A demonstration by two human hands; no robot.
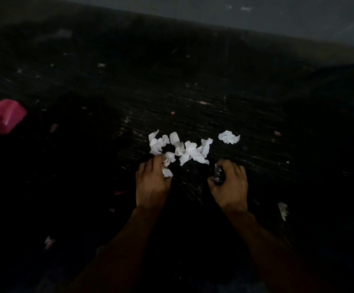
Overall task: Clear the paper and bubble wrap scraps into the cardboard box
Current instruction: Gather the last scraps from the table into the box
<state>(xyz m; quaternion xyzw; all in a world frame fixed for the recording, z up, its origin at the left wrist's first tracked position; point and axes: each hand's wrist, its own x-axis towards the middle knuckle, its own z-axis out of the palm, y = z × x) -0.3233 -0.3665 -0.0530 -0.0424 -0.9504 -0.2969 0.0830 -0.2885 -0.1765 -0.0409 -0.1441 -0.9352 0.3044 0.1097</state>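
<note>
Several crumpled white paper scraps (184,148) lie in a loose cluster on the dark floor, with one more paper scrap (229,137) set apart to the right. My left hand (151,180) curls its fingers round a white paper scrap (167,166) at the near edge of the cluster. My right hand (230,182) grips a shiny, dark crinkled bubble wrap scrap (218,174). No cardboard box shows in this view.
A pink plastic object (6,116) sits at the far left. Another white scrap (283,210) lies at the right, a small pale one (49,242) at the lower left. Tiny bits dot the dark scratched floor (172,81). A grey wall (256,15) rises behind.
</note>
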